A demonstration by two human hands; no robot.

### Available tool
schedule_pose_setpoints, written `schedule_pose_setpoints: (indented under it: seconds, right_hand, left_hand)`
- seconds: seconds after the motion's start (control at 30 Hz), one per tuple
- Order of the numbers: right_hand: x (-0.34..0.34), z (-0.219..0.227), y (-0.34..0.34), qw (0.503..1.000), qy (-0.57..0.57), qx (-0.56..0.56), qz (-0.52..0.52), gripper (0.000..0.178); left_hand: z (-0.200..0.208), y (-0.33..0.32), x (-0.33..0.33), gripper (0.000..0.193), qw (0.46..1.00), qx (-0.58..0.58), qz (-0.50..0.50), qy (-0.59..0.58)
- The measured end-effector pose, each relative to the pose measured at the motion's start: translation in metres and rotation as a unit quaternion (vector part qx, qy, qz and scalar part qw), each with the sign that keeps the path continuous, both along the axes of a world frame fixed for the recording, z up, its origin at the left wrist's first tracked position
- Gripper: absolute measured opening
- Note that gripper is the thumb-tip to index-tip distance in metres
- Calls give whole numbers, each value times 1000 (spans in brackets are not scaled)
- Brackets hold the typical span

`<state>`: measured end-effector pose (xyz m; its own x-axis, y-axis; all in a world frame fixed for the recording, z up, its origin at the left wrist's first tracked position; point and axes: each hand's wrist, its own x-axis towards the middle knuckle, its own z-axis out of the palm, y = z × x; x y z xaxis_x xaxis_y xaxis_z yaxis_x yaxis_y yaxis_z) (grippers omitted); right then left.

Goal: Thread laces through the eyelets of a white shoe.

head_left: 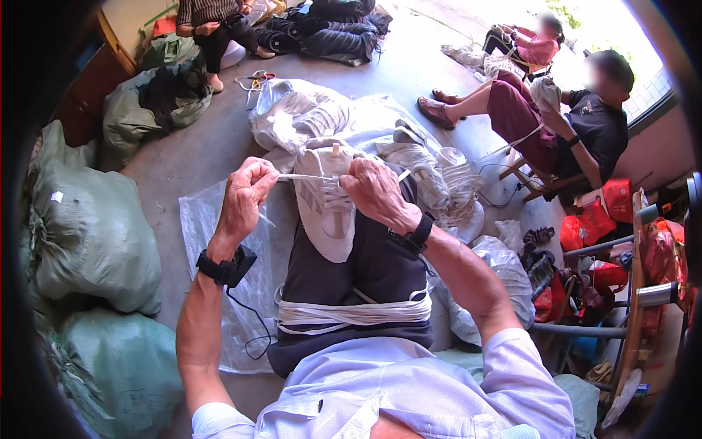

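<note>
Grey floor [409, 82], clear plastic sheet [234, 322] on it, green sacks [95, 234] at left, dark heap [322, 38]

The left hand [248, 192] pinches a white lace [303, 176] stretched over a pale shoe [330, 230] toward the curled right hand [380, 193].

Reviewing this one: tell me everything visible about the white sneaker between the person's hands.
The white sneaker lies over dark trousers, toe pointing down the picture. It has a mesh-looking toe, grey slanted side stripes and a small tan tab near its far end. Lacing crosses its middle. White lace stretches over it from the left hand; the right hand is closed beside the lacing.
</note>
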<state>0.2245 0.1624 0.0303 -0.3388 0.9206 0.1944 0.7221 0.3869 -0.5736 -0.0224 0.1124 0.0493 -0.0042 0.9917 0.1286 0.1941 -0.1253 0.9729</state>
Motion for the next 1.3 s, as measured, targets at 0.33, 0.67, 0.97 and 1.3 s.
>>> schedule_pose_setpoints:
  seconds: [0.33, 0.67, 0.97, 1.3]
  right_hand:
    - [-1, -4, -10, 999, 2, 28, -22, 29]
    - [43, 18, -28, 996, 63, -8, 55, 9]
    - [39, -14, -52, 979, 118, 74, 149, 4]
    - [65, 28, -24, 989, 135, -58, 30, 18]
  left_hand:
    - [-41, 38, -17, 17, 992, -76, 68, 79]
    - [-9, 25, 57, 35, 915, 219, -6, 338]
    - [-12, 22, 64, 18, 864, 285, 8, 414]
    - [-18, 10, 59, 25, 925, 241, 24, 293]
